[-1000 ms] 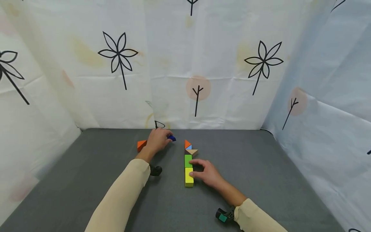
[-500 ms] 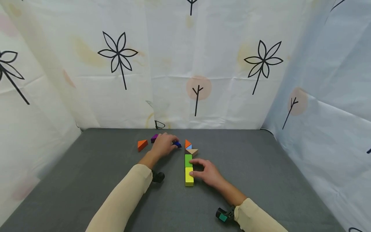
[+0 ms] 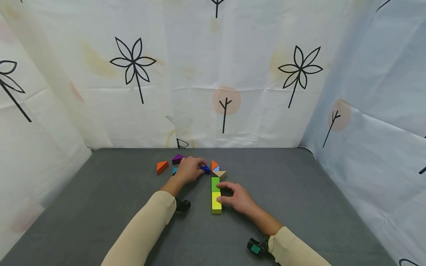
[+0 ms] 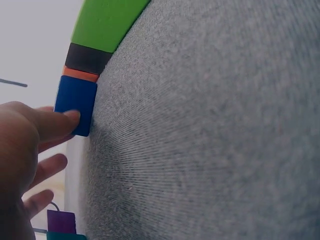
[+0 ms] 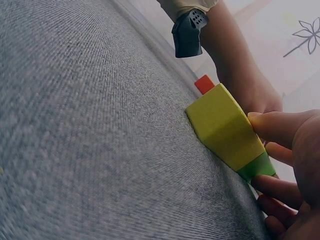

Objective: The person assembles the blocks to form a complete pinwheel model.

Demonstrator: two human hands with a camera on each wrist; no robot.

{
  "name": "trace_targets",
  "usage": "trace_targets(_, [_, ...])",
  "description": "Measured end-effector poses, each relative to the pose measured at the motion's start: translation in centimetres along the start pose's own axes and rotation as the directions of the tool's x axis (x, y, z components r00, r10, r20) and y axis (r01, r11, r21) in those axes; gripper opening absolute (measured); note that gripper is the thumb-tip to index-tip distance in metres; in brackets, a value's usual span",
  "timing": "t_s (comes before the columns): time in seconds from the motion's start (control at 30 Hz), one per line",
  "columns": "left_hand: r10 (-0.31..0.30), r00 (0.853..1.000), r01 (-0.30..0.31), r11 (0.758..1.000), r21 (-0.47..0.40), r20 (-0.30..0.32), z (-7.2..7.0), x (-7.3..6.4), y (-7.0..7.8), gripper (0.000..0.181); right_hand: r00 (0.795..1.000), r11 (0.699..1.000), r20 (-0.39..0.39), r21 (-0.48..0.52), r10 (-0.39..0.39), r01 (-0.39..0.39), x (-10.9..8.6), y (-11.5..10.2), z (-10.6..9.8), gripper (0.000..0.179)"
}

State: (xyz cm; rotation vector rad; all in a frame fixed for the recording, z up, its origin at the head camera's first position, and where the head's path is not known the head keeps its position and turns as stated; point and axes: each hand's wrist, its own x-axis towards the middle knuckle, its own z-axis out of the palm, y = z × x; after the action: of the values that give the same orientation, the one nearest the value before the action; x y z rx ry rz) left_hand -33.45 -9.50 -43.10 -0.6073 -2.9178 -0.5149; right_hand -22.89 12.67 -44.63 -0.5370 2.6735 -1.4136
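Note:
My left hand pinches a dark blue triangular block between thumb and fingers, just left of a row of blocks. From far to near, the row has an orange triangle, a light blue piece, a dark and a natural wood triangle, a green block and a yellow block. My right hand rests at the row's right side, thumb on the yellow block and a finger on the green one. In the left wrist view, the blue block stands close to the row's end.
Left of my left hand lie an orange triangle block, a purple block and a partly hidden teal block. A grey cloth covers the table. Printed white sheets stand behind and at both sides.
My left hand has drawn the blue block toward me and rightward, close to the row. The purple and teal blocks have come into view behind it. My right hand has stayed put.

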Motion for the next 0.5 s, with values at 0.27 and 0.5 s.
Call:
trace_targets(0.27, [-0.025,0.998,0.026,1.000,0.014,-0.062,0.47,0.03,-0.09,0.014,1.000,1.000,0.002,-0.002,-0.006,0.006,0.02,0.11,-0.02,0.040])
trace_targets(0.5, [-0.039,0.995,0.039,0.999,0.006,-0.091,0.62,0.03,0.42,0.012,1.000,1.000,0.003,0.004,-0.001,0.001,-0.07,-0.05,-0.03,0.040])
